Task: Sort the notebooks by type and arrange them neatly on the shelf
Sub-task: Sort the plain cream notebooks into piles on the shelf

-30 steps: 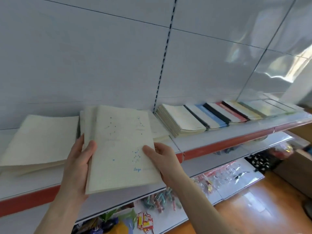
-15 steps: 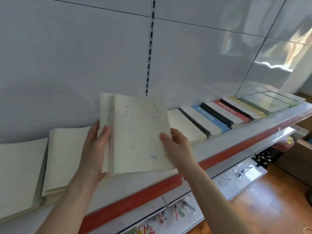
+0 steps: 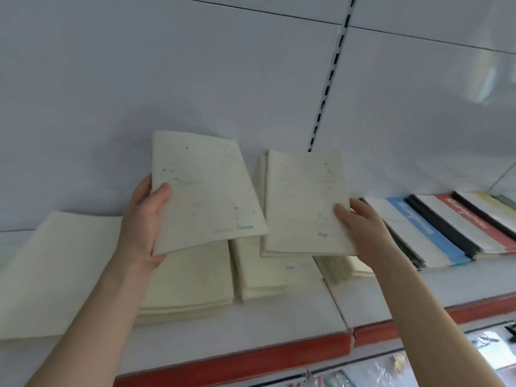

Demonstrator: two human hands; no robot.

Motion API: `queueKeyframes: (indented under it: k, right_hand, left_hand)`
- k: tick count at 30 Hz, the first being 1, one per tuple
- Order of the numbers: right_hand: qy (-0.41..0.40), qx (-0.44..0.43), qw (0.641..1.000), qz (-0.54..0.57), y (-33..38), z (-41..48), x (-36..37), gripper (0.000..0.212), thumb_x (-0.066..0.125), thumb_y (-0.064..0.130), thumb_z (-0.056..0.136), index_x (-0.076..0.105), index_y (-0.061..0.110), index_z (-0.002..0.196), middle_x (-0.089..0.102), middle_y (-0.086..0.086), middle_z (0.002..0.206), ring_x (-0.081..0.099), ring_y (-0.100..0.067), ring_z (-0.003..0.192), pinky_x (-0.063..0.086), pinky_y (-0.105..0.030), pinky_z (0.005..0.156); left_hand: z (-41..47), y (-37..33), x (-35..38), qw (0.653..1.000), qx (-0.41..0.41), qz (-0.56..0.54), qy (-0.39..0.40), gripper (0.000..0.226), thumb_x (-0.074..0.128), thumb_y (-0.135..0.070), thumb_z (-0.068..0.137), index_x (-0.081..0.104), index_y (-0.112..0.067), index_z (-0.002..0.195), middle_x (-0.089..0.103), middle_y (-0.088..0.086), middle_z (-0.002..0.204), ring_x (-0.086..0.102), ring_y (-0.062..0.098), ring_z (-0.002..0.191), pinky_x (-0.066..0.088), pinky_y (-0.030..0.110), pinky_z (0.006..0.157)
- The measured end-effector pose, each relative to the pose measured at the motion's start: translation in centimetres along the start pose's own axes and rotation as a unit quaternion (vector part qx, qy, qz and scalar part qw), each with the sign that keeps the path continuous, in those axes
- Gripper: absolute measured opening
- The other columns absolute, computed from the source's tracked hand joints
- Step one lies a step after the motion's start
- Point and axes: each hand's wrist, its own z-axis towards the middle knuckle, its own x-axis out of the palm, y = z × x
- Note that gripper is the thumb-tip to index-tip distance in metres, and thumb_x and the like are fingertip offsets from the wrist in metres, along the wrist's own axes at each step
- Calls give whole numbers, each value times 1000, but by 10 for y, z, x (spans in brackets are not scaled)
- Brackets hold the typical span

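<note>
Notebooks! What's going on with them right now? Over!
Left hand grips one cream constellation notebook. Right hand grips a thin stack of the same. Both held over cream piles on the shelf. Nothing in the way.

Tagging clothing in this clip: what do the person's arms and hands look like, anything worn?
Nothing worn shows. The left hand and right hand are bare: no gloves, rings or watch. The left forearm and right forearm are bare too, no sleeve in frame.
</note>
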Motion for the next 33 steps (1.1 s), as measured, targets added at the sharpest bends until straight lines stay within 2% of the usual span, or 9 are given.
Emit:
queueKeyframes:
  k: [8, 13, 16, 21, 23, 25, 28, 31, 33]
  right_hand:
    - [48, 8, 999, -3, -8, 12, 0, 17, 54, 10, 92, 60, 9, 108, 66, -7, 93, 63, -20, 76, 51, -28, 63]
    - [91, 18, 994, -57, -33, 8, 18, 13, 52, 5, 92, 64, 11, 88, 66, -1, 78, 64, -13, 64, 54, -23, 58]
    - [94, 0, 985, -148, -49, 12, 25, 16, 51, 7, 92, 65, 3, 99, 66, -4, 81, 63, -20, 73, 52, -32, 70]
    - [91, -22, 953, -290, -59, 22, 28, 24, 54, 15, 90, 60, 2, 109, 65, -12, 103, 61, -29, 94, 50, -32, 78]
    - [93, -34, 943, -317, -56, 26, 28, 17, 54, 18, 90, 57, 5, 101, 62, -7, 96, 58, -27, 92, 47, -31, 74]
    - [80, -75, 935, -337, -44, 22, 24, 14, 50, 18, 93, 49, 12, 80, 49, 1, 77, 48, -22, 81, 34, -26, 62]
    - [45, -135, 966, -216, -17, 14, 9, 20, 44, 18, 97, 54, 4, 85, 52, -7, 76, 46, -24, 73, 40, -33, 72]
    - [138, -30, 990, 9, 12, 0, -7, 20, 45, 26, 97, 60, 13, 94, 64, -4, 91, 62, -18, 82, 52, -32, 76]
    - [180, 12, 983, 31, 19, -1, -21, 19, 47, 27, 96, 61, 14, 98, 66, 1, 88, 62, -13, 77, 51, -26, 68]
  left_hand:
    - [-17, -3, 9, 998, 10, -55, -40, 27, 43, -14, 93, 58, -24, 114, 70, -7, 94, 68, 10, 79, 57, 26, 61]
    - [-33, 2, 12, 996, 20, -57, -64, 23, 42, -13, 94, 59, -24, 104, 71, -8, 85, 67, 8, 73, 54, 20, 55]
    - [-39, 3, 11, 995, 19, -63, -72, 23, 43, -14, 93, 59, -25, 105, 71, -8, 85, 67, 9, 72, 54, 23, 56]
    - [-44, 4, 16, 996, 20, -51, -71, 26, 43, -14, 93, 57, -22, 113, 69, -6, 89, 66, 11, 75, 53, 24, 60]
    - [-47, 6, 24, 997, 15, -48, -62, 27, 43, -14, 94, 56, -21, 115, 69, -4, 90, 66, 12, 76, 54, 25, 61]
    - [-48, 11, 33, 997, 11, -53, -48, 27, 42, -13, 94, 56, -21, 116, 68, -2, 91, 66, 11, 75, 54, 23, 58]
    - [-48, 19, 52, 998, 1, -44, -32, 27, 43, -14, 93, 59, -24, 112, 69, -3, 91, 66, 11, 75, 52, 23, 57]
    - [-50, 36, 83, 998, -17, -56, -7, 27, 43, -13, 93, 59, -22, 113, 68, 0, 93, 66, 13, 76, 53, 23, 58]
    - [-53, 51, 110, 998, -36, -55, -1, 29, 43, -10, 93, 56, -18, 119, 66, 4, 97, 64, 16, 78, 53, 23, 58]
